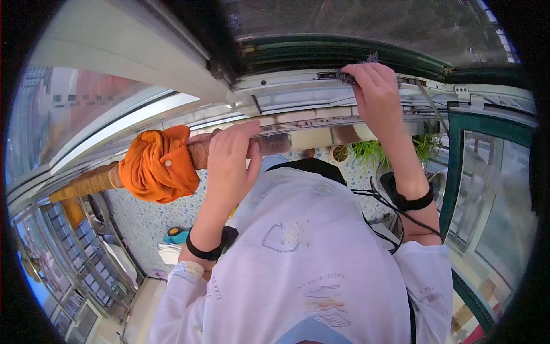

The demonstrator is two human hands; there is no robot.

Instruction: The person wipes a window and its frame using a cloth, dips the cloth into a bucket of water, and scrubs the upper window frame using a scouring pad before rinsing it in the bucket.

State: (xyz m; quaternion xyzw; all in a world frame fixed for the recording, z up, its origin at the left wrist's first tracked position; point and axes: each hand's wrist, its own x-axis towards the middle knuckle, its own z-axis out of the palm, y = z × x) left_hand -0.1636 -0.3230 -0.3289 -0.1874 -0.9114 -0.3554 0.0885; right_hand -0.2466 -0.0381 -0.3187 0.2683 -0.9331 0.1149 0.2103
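Note:
My right hand [378,94] is raised to the window frame [286,83], its fingers closed round a dark grey, fuzzy scrubber that looks like steel wool [347,77]. Strands of it stick out on both sides of the fingers, against the frame's track. Lower and to the left, my left hand [229,163] is closed over a shiny metal rail [278,142], fingers across its top and thumb on the near side. Just left of that hand, a bundled orange cloth [157,165] with a pale button is wrapped around a brown pole-like length [94,182].
Green plants [369,152] and a small round pot [340,153] stand below the rail. A green-framed window panel [456,155] is at the right. Black cords [381,198] hang beside my right arm. Lower left are a metal rack [86,258] and speckled floor [134,215].

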